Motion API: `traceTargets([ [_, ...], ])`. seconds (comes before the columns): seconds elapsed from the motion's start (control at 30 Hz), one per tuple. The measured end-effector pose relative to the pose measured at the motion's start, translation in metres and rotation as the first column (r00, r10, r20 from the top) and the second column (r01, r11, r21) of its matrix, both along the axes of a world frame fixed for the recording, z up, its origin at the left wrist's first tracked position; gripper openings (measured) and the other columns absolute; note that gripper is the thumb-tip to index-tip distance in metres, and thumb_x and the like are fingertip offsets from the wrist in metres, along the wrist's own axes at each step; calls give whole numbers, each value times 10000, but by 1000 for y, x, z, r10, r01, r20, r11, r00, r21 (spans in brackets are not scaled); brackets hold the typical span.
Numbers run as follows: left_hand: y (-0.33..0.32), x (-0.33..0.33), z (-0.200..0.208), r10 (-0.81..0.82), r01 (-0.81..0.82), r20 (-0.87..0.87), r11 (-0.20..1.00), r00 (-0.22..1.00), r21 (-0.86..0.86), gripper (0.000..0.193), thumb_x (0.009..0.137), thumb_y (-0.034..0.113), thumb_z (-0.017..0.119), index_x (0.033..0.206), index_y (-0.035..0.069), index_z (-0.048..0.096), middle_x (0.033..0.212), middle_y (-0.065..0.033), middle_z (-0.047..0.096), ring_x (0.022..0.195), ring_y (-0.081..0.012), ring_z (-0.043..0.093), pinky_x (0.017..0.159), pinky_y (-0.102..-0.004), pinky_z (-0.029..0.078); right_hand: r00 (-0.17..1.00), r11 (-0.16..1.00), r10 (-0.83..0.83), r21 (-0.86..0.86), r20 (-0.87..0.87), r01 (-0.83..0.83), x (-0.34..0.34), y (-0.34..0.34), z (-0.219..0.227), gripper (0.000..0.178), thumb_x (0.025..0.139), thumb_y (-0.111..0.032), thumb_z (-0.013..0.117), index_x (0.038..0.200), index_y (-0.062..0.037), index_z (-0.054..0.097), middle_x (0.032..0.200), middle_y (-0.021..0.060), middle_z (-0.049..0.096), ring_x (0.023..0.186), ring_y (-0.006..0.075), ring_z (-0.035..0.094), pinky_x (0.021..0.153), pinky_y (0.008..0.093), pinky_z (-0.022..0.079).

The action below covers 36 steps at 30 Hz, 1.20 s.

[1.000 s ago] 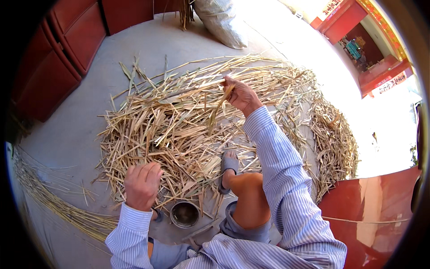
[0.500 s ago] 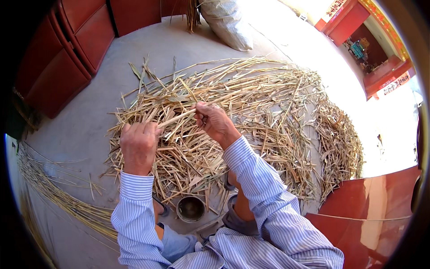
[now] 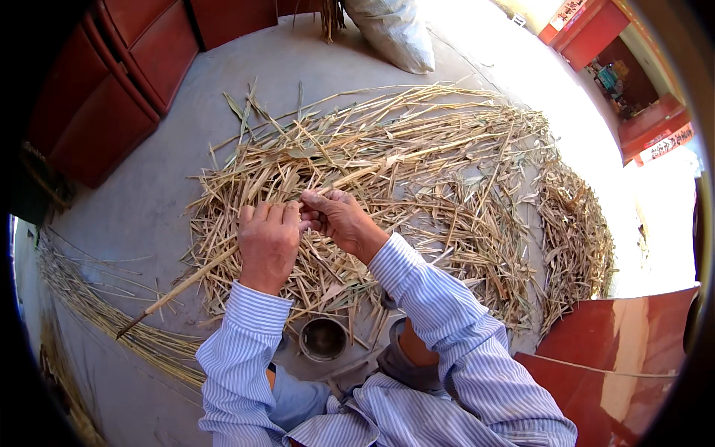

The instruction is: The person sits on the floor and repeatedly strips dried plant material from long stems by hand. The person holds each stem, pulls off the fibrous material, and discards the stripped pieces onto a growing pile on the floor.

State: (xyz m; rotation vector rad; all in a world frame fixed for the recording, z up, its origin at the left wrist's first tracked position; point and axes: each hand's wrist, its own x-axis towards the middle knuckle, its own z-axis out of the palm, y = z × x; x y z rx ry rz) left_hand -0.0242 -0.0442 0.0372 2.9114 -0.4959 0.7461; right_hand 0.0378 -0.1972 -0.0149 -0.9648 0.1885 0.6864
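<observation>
A long, pale dry stalk (image 3: 188, 282) slants across in front of me, its darker tip to the lower left. My left hand (image 3: 267, 242) is closed around it, knuckles up. Close beside it, thumb and fingers of my right hand (image 3: 346, 225) are pinched together at the stalk; the fingers cover the exact grip. Beneath both hands spreads a loose heap of cut dry stalks and leaves (image 3: 417, 160) on the grey floor.
A round metal bowl (image 3: 323, 325) stands between my feet. Long thin stalks (image 3: 141, 335) lie at the left. A darker straw pile (image 3: 577, 231) is to the right, beside a red panel (image 3: 573, 343). A whitish sack (image 3: 395, 33) and red seats (image 3: 138, 45) stand at the back.
My hands have come closer together, the left moving right and slightly down. The stalk now reaches far out past my left hand to the lower left. The view has shifted slightly.
</observation>
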Motion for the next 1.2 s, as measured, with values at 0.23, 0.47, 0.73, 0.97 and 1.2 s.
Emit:
traceTargets([
  [0.23, 22, 7, 0, 42, -73, -108, 950, 993, -305, 164, 832, 228, 690, 795, 81, 628, 727, -90, 619, 639, -309, 580, 593, -420, 437, 976, 972, -220, 85, -4, 219, 23, -39, 7, 229, 1016, -236, 496, 1117, -44, 571, 993, 46, 674, 769, 83, 618, 659, 201, 549],
  [0.47, 16, 7, -7, 5, 6, 66, 987, 998, -160, 164, 791, 208, 722, 768, 89, 612, 719, -62, 606, 659, -269, 593, 598, -394, 455, 948, 948, -319, -1, 3, 319, 22, -36, 4, 213, 984, -235, 565, 952, -42, 648, 842, 30, 680, 685, 83, 623, 582, 192, 540],
  [0.73, 12, 2, -8, -108, 120, 165, 991, 980, -65, 168, 768, 172, 739, 772, 77, 600, 710, -45, 576, 672, -239, 572, 602, -370, 450, 909, 919, -394, -71, -136, 388, 24, -37, -4, 174, 954, -229, 611, 869, -78, 633, 745, 1, 645, 573, 62, 523, 488, 191, 451],
  [0.97, 49, 3, 13, -31, 48, 80, 975, 996, -218, 177, 741, 158, 747, 771, 84, 590, 710, -60, 587, 686, -254, 570, 624, -384, 446, 776, 783, -616, 4, -132, 622, 72, -114, -23, 184, 958, -289, 607, 864, -134, 635, 780, -47, 676, 658, 66, 551, 591, 237, 464],
  [1.2, 47, 1, 8, -11, -78, -250, 936, 968, -344, 226, 772, 241, 729, 852, 45, 651, 729, -112, 630, 667, -311, 609, 592, -409, 447, 960, 964, -255, 43, -116, 261, 40, -67, -14, 159, 984, -244, 560, 991, -98, 622, 933, 13, 703, 787, 113, 634, 652, 252, 538],
])
